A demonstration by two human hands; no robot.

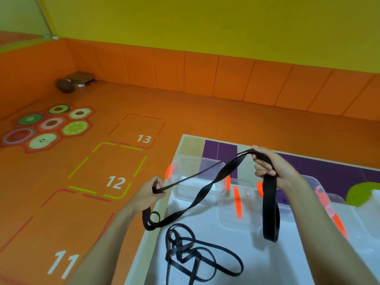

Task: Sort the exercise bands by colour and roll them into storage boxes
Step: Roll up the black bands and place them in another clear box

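The right hand (pixel 275 167) makes the higher grip: its fingers are curled round a fold of the black band (pixel 269 206), thumb over the top, and a wide doubled loop hangs straight down from it almost to the desk (pixel 287 262). The left hand (pixel 151 192) makes the lower grip, thumb and fingertips pinching a narrow edge-on part of the same band, just off the desk's left edge and over the orange floor.

Between the two grips the band's long axis runs down from upper right to lower left. One strand is drawn fairly taut. The other sags, twists along its length and ends in a small coil below the left hand. To start a roll, the slack and the twist would likely have to be taken out first, and the left hand is nearer that loose coil.

Both forearms reach forward, the right raised above the clear storage box (pixel 195 167) with orange latches, which stands open just behind the band. A second, thinner tangled band (pixel 182 246) lies on the desk near the front, apart from both hands. It looks dark navy, though it may be black.
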